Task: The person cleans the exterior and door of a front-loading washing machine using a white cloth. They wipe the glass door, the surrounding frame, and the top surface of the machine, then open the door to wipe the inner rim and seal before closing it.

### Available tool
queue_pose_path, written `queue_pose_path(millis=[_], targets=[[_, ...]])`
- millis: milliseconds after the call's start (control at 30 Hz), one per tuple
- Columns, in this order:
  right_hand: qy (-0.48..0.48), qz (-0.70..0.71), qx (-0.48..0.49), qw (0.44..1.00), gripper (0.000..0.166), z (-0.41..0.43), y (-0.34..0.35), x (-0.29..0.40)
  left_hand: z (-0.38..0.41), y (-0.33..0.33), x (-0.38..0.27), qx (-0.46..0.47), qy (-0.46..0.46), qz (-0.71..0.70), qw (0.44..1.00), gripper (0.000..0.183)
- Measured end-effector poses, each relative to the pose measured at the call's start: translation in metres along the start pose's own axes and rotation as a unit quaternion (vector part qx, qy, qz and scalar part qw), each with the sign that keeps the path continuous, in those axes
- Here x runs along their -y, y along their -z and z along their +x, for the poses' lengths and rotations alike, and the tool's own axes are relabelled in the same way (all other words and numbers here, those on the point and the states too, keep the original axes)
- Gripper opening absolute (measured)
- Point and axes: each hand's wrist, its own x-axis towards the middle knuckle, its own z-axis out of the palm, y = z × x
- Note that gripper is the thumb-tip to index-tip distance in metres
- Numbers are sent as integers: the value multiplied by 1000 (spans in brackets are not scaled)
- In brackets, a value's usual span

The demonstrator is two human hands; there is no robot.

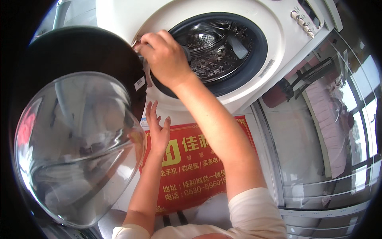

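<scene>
A white front-loading washing machine (280,35) stands before me with its round glass door (80,143) swung wide to the left. My right hand (165,55) is at the hinge side of the opening, fingers bent together near the inner edge of the door's dark rim (89,47); what its fingertips touch is too small to tell. My left hand (158,128) is raised below it, beside the door, fingers apart and holding nothing. Behind my right hand shows the dark rubber gasket (259,50) around the perforated metal drum (209,56), which has a pale lifter inside.
A red mat (191,179) with yellow writing lies on the floor under my arms. To the right are a sliding-door track (268,143), a dark red container (276,94), a pink padded cloth (325,119) and a windowed wall. The open door bulges towards me at left.
</scene>
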Motion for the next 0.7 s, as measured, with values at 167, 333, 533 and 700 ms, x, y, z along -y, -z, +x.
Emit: queue_pose_path(millis=[167,333,533,700], targets=[[129,-76,53,987,5,21,17,-21,-4,3,-8,-5,-5,7,1000,64],[87,-63,0,994,16,61,94,-63,-5,7,-17,0,-5,-12,1000,62],[83,-35,-1,996,18,36,54,-40,-10,3,-17,3,2,-10,1000,60],[95,-53,14,994,13,-8,35,-50,-10,3,-18,-1,0,-21,1000,58]])
